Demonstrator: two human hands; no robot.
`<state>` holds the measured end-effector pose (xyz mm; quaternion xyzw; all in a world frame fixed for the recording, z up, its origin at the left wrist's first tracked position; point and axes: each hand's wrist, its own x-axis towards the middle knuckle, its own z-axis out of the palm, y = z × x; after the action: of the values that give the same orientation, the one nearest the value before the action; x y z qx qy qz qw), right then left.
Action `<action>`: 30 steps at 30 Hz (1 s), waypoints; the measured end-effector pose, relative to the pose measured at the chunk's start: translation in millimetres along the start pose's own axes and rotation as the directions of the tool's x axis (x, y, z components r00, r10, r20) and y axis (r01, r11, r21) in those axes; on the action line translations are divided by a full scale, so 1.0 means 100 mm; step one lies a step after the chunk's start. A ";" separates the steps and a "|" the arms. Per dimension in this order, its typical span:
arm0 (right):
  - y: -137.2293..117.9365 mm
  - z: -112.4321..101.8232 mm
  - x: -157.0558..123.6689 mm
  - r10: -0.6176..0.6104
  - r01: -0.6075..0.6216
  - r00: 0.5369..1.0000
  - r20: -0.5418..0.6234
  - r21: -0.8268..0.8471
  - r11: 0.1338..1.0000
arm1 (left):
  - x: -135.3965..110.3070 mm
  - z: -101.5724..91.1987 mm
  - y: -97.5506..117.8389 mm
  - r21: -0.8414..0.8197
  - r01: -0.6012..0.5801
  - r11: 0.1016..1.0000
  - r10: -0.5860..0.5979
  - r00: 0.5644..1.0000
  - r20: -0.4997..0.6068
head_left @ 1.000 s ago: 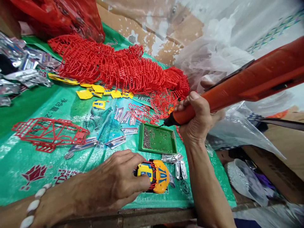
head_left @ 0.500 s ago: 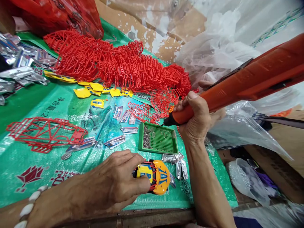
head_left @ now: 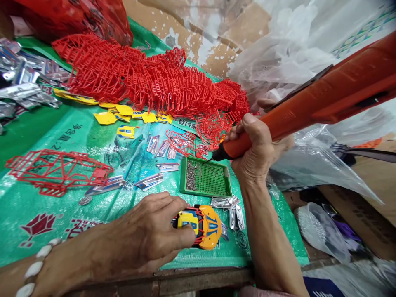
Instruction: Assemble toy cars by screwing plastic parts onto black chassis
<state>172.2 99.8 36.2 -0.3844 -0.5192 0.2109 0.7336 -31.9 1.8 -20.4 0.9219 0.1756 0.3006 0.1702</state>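
My left hand [head_left: 157,229] is closed around the rear of a toy car body [head_left: 209,227], orange and yellow with a red frame, lying on the green sheet. In my right hand [head_left: 255,144] is an orange electric screwdriver [head_left: 297,115], slanting down to the left. Its thin bit reaches over a green perforated tray [head_left: 213,194]. Small screws [head_left: 191,175] are heaped along the tray's left side. Whether the bit tip touches a screw, I cannot tell. Silver stickered strips [head_left: 227,202] lie between the tray and the car.
A long heap of red plastic frames [head_left: 148,80] spans the back, with yellow panels [head_left: 123,110] before it. One red frame [head_left: 62,169] lies at left beside silver pieces. Clear plastic bags [head_left: 278,53] crowd the right, above a translucent tub [head_left: 321,235]. The table's wooden edge [head_left: 185,280] runs along the front.
The screwdriver's tip has shifted very slightly up and left over the tray. My left hand stays on the car; the whole view has moved a little.
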 end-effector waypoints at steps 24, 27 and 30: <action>0.04 -0.06 0.02 0.028 -0.028 1.000 -0.005 -0.014 1.000 | -0.04 0.02 -0.02 -0.008 -0.012 1.000 0.012 0.999 0.037; 0.02 -0.04 0.01 0.027 -0.028 1.000 -0.007 -0.040 0.999 | -0.04 0.05 -0.03 0.001 -0.034 0.999 0.034 0.999 0.005; 0.01 -0.02 0.01 0.004 -0.004 1.000 0.005 -0.059 0.998 | -0.04 0.08 -0.05 -0.009 -0.042 0.999 0.042 0.998 -0.052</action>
<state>174.5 99.9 35.7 -0.4065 -0.5263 0.1981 0.7201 -30.6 2.5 -30.6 0.9165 0.1590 0.3287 0.1636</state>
